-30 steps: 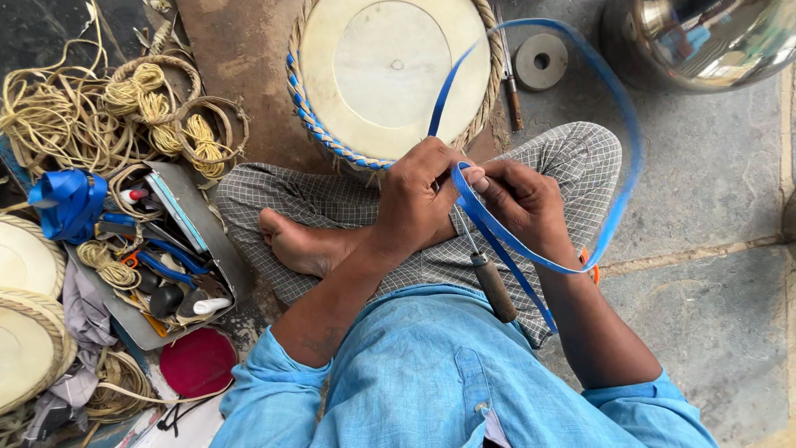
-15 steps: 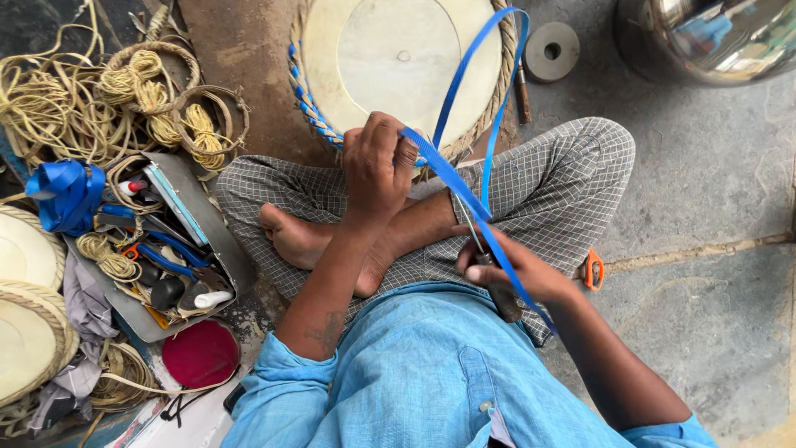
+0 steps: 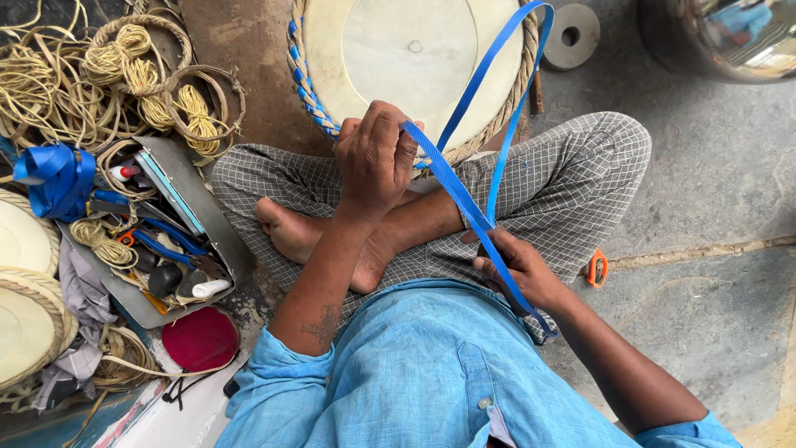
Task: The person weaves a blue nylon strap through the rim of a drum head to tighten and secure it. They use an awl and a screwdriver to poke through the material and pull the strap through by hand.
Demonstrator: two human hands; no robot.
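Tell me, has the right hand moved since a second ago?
Yes. The right hand has pulled the blue strap back from the round woven piece's rim toward the body, down over the lap.

blue strap (image 3: 464, 199), pale cream disc (image 3: 410, 50) with blue-and-tan woven rim, grey checked trousers (image 3: 572, 174), light blue shirt (image 3: 431, 373), red lid (image 3: 201, 338).

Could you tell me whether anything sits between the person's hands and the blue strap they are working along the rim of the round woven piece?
Nothing visible does. The left hand grips the blue strap right at the rim of the round woven piece, and the right hand holds the strap lower down, over the lap. The strap's loop hangs free over the disc.
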